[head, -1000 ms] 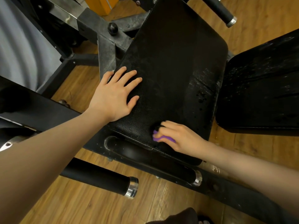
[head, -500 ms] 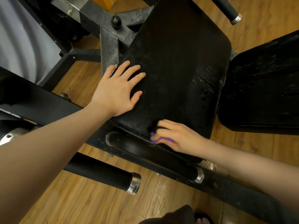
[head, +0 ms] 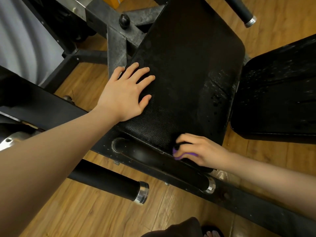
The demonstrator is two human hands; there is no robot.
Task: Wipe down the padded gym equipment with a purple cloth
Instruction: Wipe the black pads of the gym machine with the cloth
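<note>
A black padded seat point(head: 188, 65) fills the middle of the view, with wet specks along its right side. My left hand point(head: 126, 93) lies flat on the pad's left part, fingers spread. My right hand point(head: 200, 149) grips a small purple cloth point(head: 177, 153) at the pad's near edge; only a bit of the cloth shows under my curled fingers. A second black pad point(head: 280, 93) stands to the right, also speckled with drops.
A black frame bar point(head: 153, 158) runs below the pad's near edge. A foam-covered handle with a chrome end point(head: 119, 182) sticks out lower left; another point(head: 242, 11) is at the top right. Grey steel frame point(head: 116, 45) rises behind. Wooden floor all around.
My right hand with the cloth has shifted slightly along the pad's near edge. My left hand stays flat on the pad. The camera has moved a little.
</note>
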